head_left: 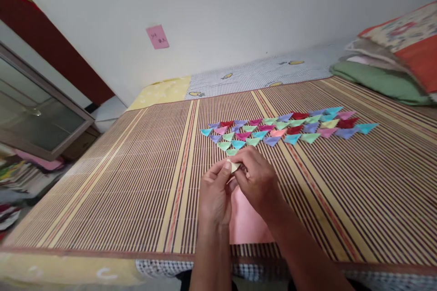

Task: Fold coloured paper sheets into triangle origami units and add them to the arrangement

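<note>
A small pale-yellow piece of folded paper [235,167] is pinched between my two hands. My left hand [215,188] grips its left side with thumb and fingers, and my right hand [257,177] holds the right side. Below them a pink sheet of paper [251,218] lies on the striped mat, partly covered by my right hand and forearm. Just beyond my fingers, several small folded paper triangles [271,141] in blue, green, red, pink, purple and yellow are laid out in slanting rows.
The striped bamboo mat [136,182] covers a bed with checked and yellow bedding [232,75] showing at its edges. Folded bedding and a pillow [392,63] are stacked at the far right. A pink note [157,37] is on the white wall. A glass-doored cabinet [37,104] stands at the left.
</note>
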A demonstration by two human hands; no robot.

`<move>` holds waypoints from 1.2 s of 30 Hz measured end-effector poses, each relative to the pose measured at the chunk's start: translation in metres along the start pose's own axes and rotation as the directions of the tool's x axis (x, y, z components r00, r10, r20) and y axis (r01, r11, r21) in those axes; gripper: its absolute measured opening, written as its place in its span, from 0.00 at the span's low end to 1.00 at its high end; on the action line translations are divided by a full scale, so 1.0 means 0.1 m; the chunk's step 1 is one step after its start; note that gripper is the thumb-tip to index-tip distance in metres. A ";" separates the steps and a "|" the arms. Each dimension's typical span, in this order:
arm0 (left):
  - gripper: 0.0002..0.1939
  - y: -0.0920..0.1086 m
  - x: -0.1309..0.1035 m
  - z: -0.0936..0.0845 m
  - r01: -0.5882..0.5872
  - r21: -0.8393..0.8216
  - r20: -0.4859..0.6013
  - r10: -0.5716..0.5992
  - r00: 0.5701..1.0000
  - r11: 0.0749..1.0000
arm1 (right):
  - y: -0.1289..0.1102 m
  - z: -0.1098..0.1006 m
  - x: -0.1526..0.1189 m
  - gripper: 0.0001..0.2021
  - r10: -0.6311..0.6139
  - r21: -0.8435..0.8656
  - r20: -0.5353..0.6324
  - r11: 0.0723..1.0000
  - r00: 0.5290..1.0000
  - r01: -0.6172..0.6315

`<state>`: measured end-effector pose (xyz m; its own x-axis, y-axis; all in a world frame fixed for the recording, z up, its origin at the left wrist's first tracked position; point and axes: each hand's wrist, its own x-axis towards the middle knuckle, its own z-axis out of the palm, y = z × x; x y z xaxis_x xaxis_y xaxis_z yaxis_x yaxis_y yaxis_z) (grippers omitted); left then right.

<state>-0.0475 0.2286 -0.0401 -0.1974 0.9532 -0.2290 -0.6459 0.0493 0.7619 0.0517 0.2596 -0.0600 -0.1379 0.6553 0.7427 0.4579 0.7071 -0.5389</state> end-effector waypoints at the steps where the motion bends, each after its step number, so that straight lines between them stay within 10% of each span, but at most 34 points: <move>1: 0.17 0.01 0.01 -0.02 0.010 -0.011 -0.007 -0.010 1.000 1.000 | 0.01 0.00 0.00 0.11 -0.021 -0.009 0.015 1.000 1.000 0.021; 12: 0.15 0.00 0.12 -0.14 -0.050 -0.024 -0.057 0.048 0.997 0.998 | -0.01 -0.09 0.05 0.14 -0.094 0.031 0.121 0.995 0.988 0.091; 20: 0.14 -0.04 0.07 -0.10 -0.276 0.128 -0.097 0.289 0.952 0.953 | -0.08 -0.18 0.11 0.05 0.209 0.235 0.059 0.948 0.976 -0.217; 36: 0.12 -0.03 0.06 -0.12 -0.292 0.272 -0.054 0.318 0.947 0.917 | 0.04 -0.17 0.07 0.03 0.459 0.443 0.290 0.714 0.840 -0.543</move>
<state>-0.0559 0.2305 -0.0506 -0.4319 0.9019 -0.0071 -0.3334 -0.1523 0.9304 0.0670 0.2625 -0.0498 -0.1600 0.9519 0.2612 0.0130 0.2666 -0.9637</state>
